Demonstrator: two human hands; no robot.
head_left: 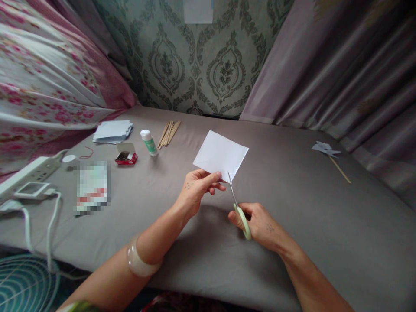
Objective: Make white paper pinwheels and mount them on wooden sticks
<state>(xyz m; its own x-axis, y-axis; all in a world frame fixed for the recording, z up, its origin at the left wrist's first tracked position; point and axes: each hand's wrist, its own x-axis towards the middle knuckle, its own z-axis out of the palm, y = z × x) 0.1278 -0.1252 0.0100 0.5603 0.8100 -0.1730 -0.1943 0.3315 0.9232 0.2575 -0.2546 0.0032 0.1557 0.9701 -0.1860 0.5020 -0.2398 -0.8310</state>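
Observation:
My left hand (199, 188) pinches a square of white paper (221, 154) by its near corner, thumb on top and fingers beneath. The paper is held above the grey cloth. In my right hand (260, 223) is a pair of scissors (241, 219) with pale green handles, my thumb and fingers in the loops. The scissor blades point up and away from me and meet the paper's near right corner, just right of my left thumb. Whether the blades have cut into the paper is too small to tell.
A grey cloth (302, 216) covers the surface. At the back left are a paper stack (113, 131), a small red box (126, 158), a glue stick (149, 143) and several wooden sticks (169, 133). A paper pinwheel (326, 149) lies right. A power strip (30, 175) with cables sits left.

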